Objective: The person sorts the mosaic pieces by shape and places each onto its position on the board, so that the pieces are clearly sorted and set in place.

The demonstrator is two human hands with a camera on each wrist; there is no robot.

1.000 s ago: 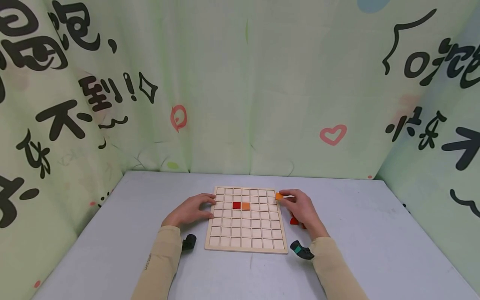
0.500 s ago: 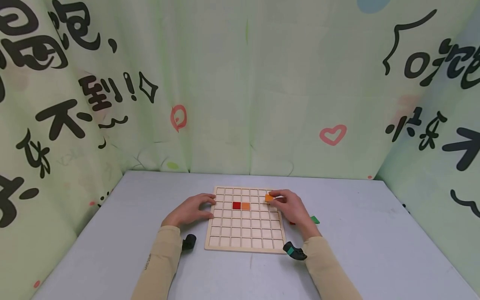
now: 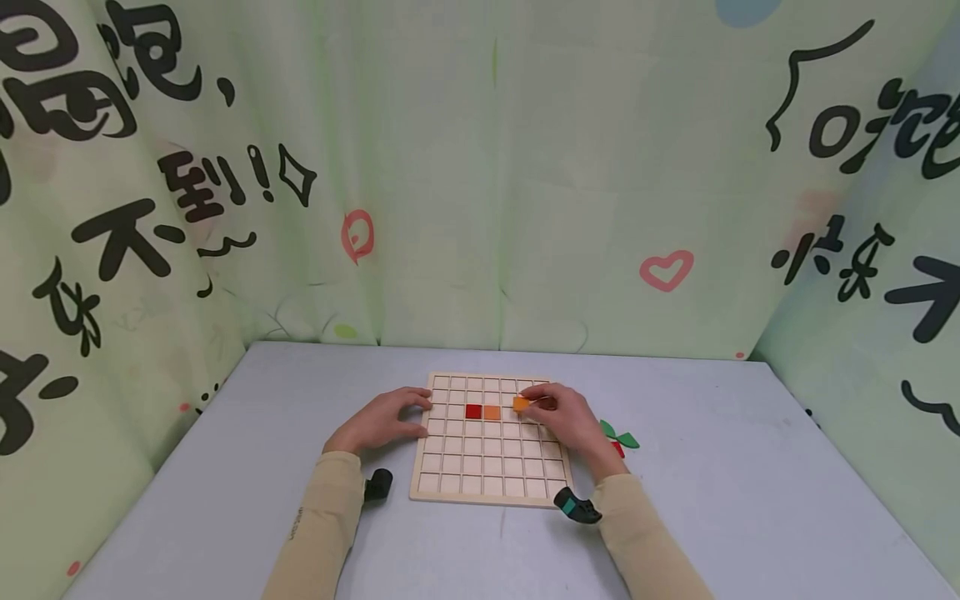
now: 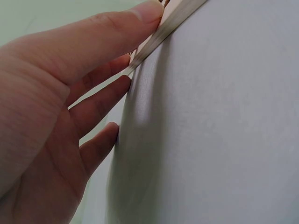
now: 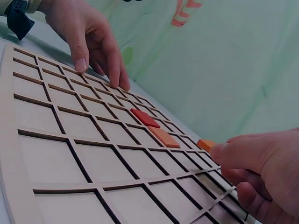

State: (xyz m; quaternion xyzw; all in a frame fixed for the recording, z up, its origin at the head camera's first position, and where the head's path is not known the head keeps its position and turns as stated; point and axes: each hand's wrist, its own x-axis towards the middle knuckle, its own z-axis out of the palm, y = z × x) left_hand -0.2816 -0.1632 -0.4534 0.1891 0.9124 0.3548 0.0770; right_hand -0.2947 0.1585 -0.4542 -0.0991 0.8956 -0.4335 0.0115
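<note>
A square wooden grid board [image 3: 482, 462] lies on the table, its cells bare around a red square tile [image 3: 473, 412] and an orange square tile [image 3: 491, 412] seated side by side in one row. My right hand [image 3: 566, 417] pinches a lighter orange square tile [image 3: 520, 405] between thumb and fingers, over the board to the right of those two; the right wrist view also shows this held tile [image 5: 204, 144]. At the board's left edge, my left hand [image 3: 387, 419] touches the frame with thumb and fingertips spread; the left wrist view shows its thumb [image 4: 149, 11] on the rim.
Beyond my right wrist lie green pieces [image 3: 628, 440] and a red piece [image 3: 618, 448], partly hidden by the hand. A black device sits on each wrist, one by the board's near right corner. A printed curtain [image 3: 435, 250] hangs behind the white table [image 3: 315, 367].
My right hand has moved left from the board's right edge, carrying the lighter orange tile over the grid. This uncovers more of the green pieces. My left hand stays in place.
</note>
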